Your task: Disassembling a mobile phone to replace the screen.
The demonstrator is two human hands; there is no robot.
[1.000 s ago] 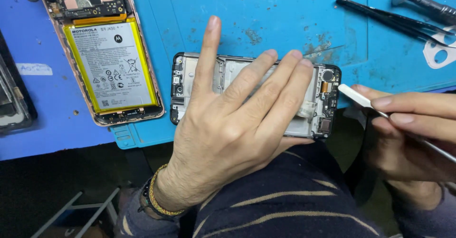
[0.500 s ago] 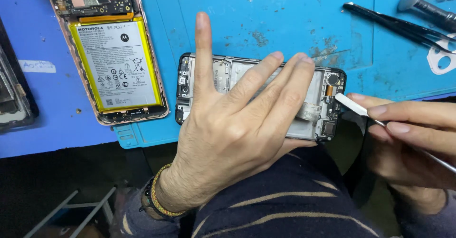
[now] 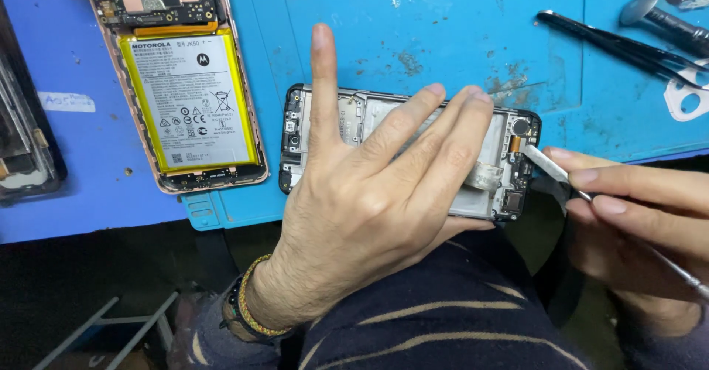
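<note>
Here, in the head view, the left hand (image 3: 369, 207) lies flat and palm down over an opened black phone frame (image 3: 509, 170), which rests on the blue mat (image 3: 443, 30) at the near edge of the bench. Its fingers (image 3: 443, 130) are spread wide: the index points straight up past the far edge of the frame, while the other three slant across the bare middle of it, pressing it down rather than gripping it. A beaded bracelet (image 3: 247, 303) circles the wrist.

The right hand (image 3: 635, 215) comes in from the right side, its fingers narrowed around a thin metal spudger (image 3: 550, 167). The flat tip of that tool touches the right end of the frame, just below the small round camera part.

To the left, well apart from the frame, a second opened phone (image 3: 185, 82) with a rose-gold rim lies on the mat, its yellow-edged battery (image 3: 188, 104) face up. At the far right, dark tweezers (image 3: 620, 45) and a round-headed tool (image 3: 650, 12) lie near each other. A dark device (image 3: 22, 141) sits at the left edge, partly out of sight.
</note>
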